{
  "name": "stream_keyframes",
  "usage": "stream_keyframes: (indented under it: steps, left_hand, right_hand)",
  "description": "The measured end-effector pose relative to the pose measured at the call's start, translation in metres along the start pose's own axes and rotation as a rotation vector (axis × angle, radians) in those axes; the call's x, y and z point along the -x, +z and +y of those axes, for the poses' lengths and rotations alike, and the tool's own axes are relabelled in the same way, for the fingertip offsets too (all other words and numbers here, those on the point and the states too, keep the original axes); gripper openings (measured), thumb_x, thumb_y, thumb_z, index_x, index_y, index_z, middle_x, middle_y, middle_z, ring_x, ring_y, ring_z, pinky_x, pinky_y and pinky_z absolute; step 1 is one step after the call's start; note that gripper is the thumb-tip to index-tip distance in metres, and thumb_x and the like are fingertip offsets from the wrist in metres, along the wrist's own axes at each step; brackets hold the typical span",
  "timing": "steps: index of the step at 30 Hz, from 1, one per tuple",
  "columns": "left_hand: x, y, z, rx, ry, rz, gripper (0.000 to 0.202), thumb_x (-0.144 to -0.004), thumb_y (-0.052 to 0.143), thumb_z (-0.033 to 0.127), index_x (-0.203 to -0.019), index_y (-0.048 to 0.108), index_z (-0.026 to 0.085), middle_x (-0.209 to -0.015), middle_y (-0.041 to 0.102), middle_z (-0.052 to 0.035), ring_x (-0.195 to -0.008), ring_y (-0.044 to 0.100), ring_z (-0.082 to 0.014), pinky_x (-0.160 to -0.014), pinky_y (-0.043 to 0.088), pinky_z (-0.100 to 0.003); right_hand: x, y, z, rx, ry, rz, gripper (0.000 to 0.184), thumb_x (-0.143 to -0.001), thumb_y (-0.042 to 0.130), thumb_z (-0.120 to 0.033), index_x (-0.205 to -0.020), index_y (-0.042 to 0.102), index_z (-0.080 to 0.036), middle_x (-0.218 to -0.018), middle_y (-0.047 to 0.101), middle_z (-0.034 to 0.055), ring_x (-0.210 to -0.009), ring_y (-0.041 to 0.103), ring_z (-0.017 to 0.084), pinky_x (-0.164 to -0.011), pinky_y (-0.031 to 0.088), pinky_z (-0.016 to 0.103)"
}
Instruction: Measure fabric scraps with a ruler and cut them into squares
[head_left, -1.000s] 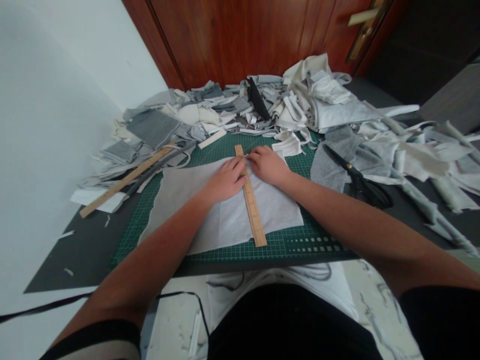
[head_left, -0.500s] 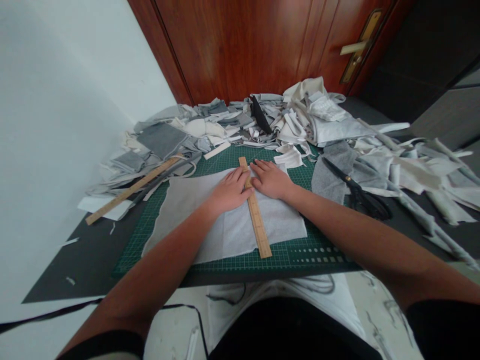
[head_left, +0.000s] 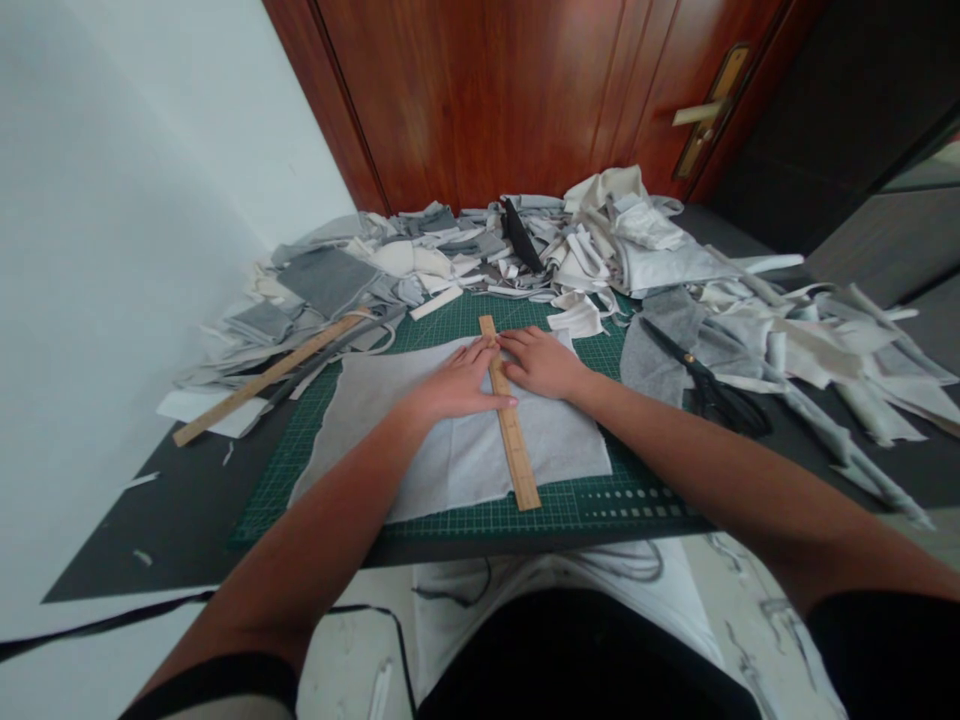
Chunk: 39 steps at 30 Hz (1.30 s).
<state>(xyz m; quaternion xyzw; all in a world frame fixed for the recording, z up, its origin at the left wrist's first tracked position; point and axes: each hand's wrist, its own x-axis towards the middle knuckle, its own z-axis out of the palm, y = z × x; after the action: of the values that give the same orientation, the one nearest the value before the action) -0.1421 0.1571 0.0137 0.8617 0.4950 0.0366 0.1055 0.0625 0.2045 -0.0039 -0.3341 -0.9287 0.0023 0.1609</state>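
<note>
A pale grey-white cloth [head_left: 382, 410] lies spread on a green cutting mat [head_left: 277, 500]. A wooden ruler [head_left: 517, 455] rests lengthwise across the cloth, its near end over the mat. My left hand [head_left: 461, 383] lies flat on the cloth left of the ruler. Its fingertips touch the ruler's far part and its thumb stretches across the ruler's middle. My right hand [head_left: 544, 363] rests flat on the cloth at the ruler's right side, fingers pointing left to the ruler's edge. Both sets of fingertips nearly meet.
Black-handled scissors [head_left: 712, 385] lie at the right on grey cloth [head_left: 660, 345]. Fabric scraps [head_left: 442, 245] are heaped along the back, with more strips [head_left: 840, 350] at right. A second wooden ruler [head_left: 262, 385] lies at left. Behind stands a wooden door [head_left: 480, 100]; a white wall [head_left: 150, 200] borders the left.
My left thumb has stretched further over the ruler. My right fingers have drawn closer together and shifted left to the ruler. The cloth and ruler hold their place; the view shifts slightly.
</note>
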Motion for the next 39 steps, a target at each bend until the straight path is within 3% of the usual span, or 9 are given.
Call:
stream_keyframes:
  steps: [5,10,14,18,21,26,28,31,39]
  left_hand:
    - [-0.001,0.0,-0.002,0.025,0.006,-0.007,0.107,-0.081,0.06,0.073,-0.158,0.024,0.008,-0.169,0.02,-0.0253,-0.159,0.017,-0.0351,-0.128,0.018,-0.047]
    - [0.0,-0.003,-0.002,0.034,0.003,-0.05,0.128,-0.07,0.067,0.082,-0.161,0.017,0.008,-0.17,0.013,-0.026,-0.159,0.011,-0.0369,-0.128,0.015,-0.049]
    - [-0.001,-0.005,-0.003,0.043,-0.021,-0.078,0.129,-0.069,0.066,0.083,-0.161,0.017,0.007,-0.171,0.011,-0.0252,-0.16,0.009,-0.0377,-0.129,0.014,-0.05]
    - [-0.005,-0.005,-0.007,0.059,-0.012,-0.072,0.127,-0.068,0.065,0.084,-0.16,0.021,0.009,-0.171,0.013,-0.0245,-0.159,0.011,-0.0401,-0.128,0.016,-0.053]
    - [-0.007,-0.004,-0.01,0.059,-0.002,-0.075,0.127,-0.068,0.065,0.085,-0.16,0.022,0.008,-0.17,0.013,-0.0262,-0.159,0.012,-0.0407,-0.128,0.015,-0.053]
    - [-0.01,-0.003,-0.013,0.071,0.006,-0.047,0.125,-0.066,0.066,0.085,-0.159,0.025,0.012,-0.17,0.017,-0.0247,-0.158,0.015,-0.0409,-0.128,0.017,-0.055]
    - [-0.01,-0.004,-0.013,0.075,0.003,-0.05,0.126,-0.066,0.066,0.085,-0.159,0.024,0.012,-0.17,0.017,-0.0249,-0.158,0.015,-0.0412,-0.127,0.018,-0.054]
    - [-0.009,-0.006,-0.011,0.072,0.0,-0.053,0.127,-0.065,0.065,0.086,-0.16,0.024,0.013,-0.17,0.018,-0.0247,-0.158,0.016,-0.0412,-0.127,0.018,-0.055]
    - [-0.008,-0.008,-0.008,0.055,-0.014,-0.053,0.128,-0.066,0.065,0.086,-0.16,0.023,0.01,-0.17,0.017,-0.0249,-0.158,0.017,-0.0398,-0.128,0.018,-0.052]
  right_hand:
    - [0.001,0.001,0.002,-0.017,0.017,-0.012,0.06,-0.102,0.045,-0.04,-0.147,0.053,-0.003,-0.154,0.052,0.0173,-0.135,0.048,0.031,-0.116,0.037,0.045]
    - [0.003,-0.002,-0.004,-0.034,0.068,-0.046,0.064,-0.104,0.041,-0.047,-0.153,0.047,-0.006,-0.159,0.046,0.016,-0.141,0.045,0.032,-0.118,0.036,0.048]
    - [0.026,-0.011,-0.011,-0.013,0.133,-0.107,0.065,-0.105,0.039,-0.047,-0.156,0.043,-0.006,-0.163,0.04,0.0167,-0.149,0.039,0.031,-0.122,0.032,0.047]
    - [0.088,-0.04,-0.005,0.104,0.259,-0.057,0.057,-0.103,0.042,-0.044,-0.149,0.053,-0.013,-0.16,0.045,0.0161,-0.147,0.043,0.034,-0.123,0.029,0.056]
    - [0.154,-0.077,0.012,0.203,0.418,0.074,0.049,-0.101,0.041,-0.035,-0.143,0.059,-0.014,-0.153,0.053,0.0169,-0.138,0.052,0.034,-0.117,0.038,0.055]
    - [0.285,-0.126,0.069,0.433,0.988,0.296,0.046,-0.095,0.043,-0.033,-0.126,0.068,-0.012,-0.128,0.068,0.0237,-0.122,0.062,0.038,-0.106,0.046,0.051]
    - [0.334,-0.13,0.097,0.452,1.172,0.317,0.047,-0.09,0.045,-0.034,-0.126,0.068,-0.014,-0.131,0.066,0.0276,-0.127,0.06,0.039,-0.107,0.044,0.053]
    - [0.385,-0.122,0.129,0.356,1.244,0.219,0.047,-0.08,0.049,-0.039,-0.119,0.069,-0.021,-0.133,0.063,0.0307,-0.13,0.058,0.04,-0.101,0.044,0.06]
    - [0.423,-0.106,0.13,0.332,1.222,0.226,0.051,-0.083,0.04,-0.045,-0.115,0.073,-0.022,-0.138,0.063,0.025,-0.126,0.062,0.037,-0.108,0.043,0.05]
